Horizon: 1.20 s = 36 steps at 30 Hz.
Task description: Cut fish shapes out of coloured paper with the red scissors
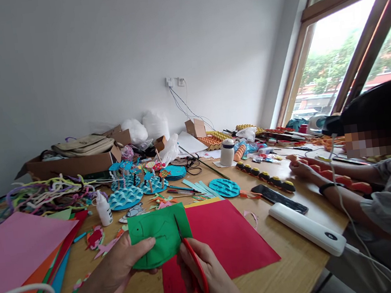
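Note:
A piece of green paper (155,224) with a fish outline drawn in dark lines is pinched in my left hand (124,263), thumb on top. Its lower edge looks rounded, its upper edge straight. My right hand (203,263) grips red-handled scissors (198,273), whose dark blades lie against the paper's right side. How far the blades are apart is hard to make out. Under both hands lies a large sheet of red paper (227,237), with a yellow edge showing behind it. Paper fish cut-outs (95,238) and a white glue bottle (103,208) stand left of the green paper.
Stacked coloured paper (24,255) covers the left side. Blue wavy paper discs (125,199), pipe cleaners (56,195) and a white flask (227,153) stand farther back. A phone (279,199) and a white power bank (307,228) lie right. A co-worker's hands (306,171) hold an orange egg-carton strip.

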### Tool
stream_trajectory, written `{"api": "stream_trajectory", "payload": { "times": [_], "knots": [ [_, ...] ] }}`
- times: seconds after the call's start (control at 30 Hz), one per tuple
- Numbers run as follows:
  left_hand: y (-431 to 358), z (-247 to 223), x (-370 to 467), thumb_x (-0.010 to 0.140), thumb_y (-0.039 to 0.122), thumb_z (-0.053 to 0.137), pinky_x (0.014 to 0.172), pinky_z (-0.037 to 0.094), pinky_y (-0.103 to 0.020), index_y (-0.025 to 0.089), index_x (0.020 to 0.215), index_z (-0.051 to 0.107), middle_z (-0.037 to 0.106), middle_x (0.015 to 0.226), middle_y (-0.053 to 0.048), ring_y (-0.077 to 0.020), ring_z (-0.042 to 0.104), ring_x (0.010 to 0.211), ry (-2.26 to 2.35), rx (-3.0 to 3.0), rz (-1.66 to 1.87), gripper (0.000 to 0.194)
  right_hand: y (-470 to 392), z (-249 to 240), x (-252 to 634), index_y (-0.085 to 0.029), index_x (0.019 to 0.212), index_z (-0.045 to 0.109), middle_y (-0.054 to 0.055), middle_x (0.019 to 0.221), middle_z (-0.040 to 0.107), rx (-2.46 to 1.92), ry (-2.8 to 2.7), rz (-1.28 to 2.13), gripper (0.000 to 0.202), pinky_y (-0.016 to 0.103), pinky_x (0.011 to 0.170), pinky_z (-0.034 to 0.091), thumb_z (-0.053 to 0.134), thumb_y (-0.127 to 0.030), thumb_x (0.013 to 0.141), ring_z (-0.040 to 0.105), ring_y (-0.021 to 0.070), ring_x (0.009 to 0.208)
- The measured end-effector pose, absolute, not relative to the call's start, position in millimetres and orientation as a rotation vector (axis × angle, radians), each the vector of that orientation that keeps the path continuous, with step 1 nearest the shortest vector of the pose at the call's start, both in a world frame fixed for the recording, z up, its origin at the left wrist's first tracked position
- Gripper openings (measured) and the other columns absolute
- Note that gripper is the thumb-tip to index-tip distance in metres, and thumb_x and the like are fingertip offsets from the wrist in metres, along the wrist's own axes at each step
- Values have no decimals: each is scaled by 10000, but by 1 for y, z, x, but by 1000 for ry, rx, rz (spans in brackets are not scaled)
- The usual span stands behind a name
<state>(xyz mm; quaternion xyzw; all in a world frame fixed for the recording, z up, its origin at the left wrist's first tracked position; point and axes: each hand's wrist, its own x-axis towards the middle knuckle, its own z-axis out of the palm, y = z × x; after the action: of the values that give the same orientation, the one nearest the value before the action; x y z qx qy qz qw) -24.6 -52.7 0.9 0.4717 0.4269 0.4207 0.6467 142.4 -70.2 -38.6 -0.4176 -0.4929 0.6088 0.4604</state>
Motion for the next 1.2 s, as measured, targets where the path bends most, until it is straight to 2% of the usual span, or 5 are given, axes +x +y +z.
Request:
{"api": "stream_trajectory", "payload": {
  "times": [0.2, 0.43, 0.73, 0.97, 1.2],
  "knots": [
    [-51, -3, -26, 718, 318, 650, 569, 492, -265, 241, 903, 660, 680, 790, 2, -169, 583, 702, 965, 1080, 945, 200, -69, -45, 142, -186, 607, 429, -79, 391, 381, -1041, -1200, 1493, 560, 175, 310, 223, 498, -742, 613, 316, 51, 311],
    [-54, 2, -19, 658, 311, 695, 525, 478, -262, 201, 672, 633, 639, 596, 22, -160, 573, 586, 1008, 1042, 927, 126, -71, -42, 146, -179, 614, 422, -61, 408, 410, -1034, -1243, 1465, 517, 169, 356, 272, 479, -687, 692, 357, 60, 367],
    [-56, -2, -16, 645, 329, 699, 505, 465, -244, 196, 675, 647, 650, 585, 16, -158, 574, 575, 1022, 1051, 891, 145, -72, -48, 148, -181, 624, 423, -71, 406, 396, -1041, -1212, 1470, 550, 171, 336, 233, 476, -727, 655, 334, 53, 342],
    [-52, -12, -14, 717, 314, 641, 528, 445, -262, 201, 981, 653, 716, 743, -29, -195, 607, 667, 944, 1083, 859, 288, -73, -47, 150, -171, 632, 426, -59, 418, 416, -1032, -1209, 1470, 544, 163, 362, 259, 466, -710, 686, 368, 56, 371],
    [-52, -11, -11, 712, 298, 651, 536, 448, -267, 217, 1007, 659, 737, 811, -29, -204, 628, 690, 918, 1061, 867, 306, -72, -55, 151, -166, 637, 437, -60, 413, 416, -1014, -1190, 1477, 538, 161, 343, 224, 466, -700, 699, 354, 51, 356]
  ]
}}
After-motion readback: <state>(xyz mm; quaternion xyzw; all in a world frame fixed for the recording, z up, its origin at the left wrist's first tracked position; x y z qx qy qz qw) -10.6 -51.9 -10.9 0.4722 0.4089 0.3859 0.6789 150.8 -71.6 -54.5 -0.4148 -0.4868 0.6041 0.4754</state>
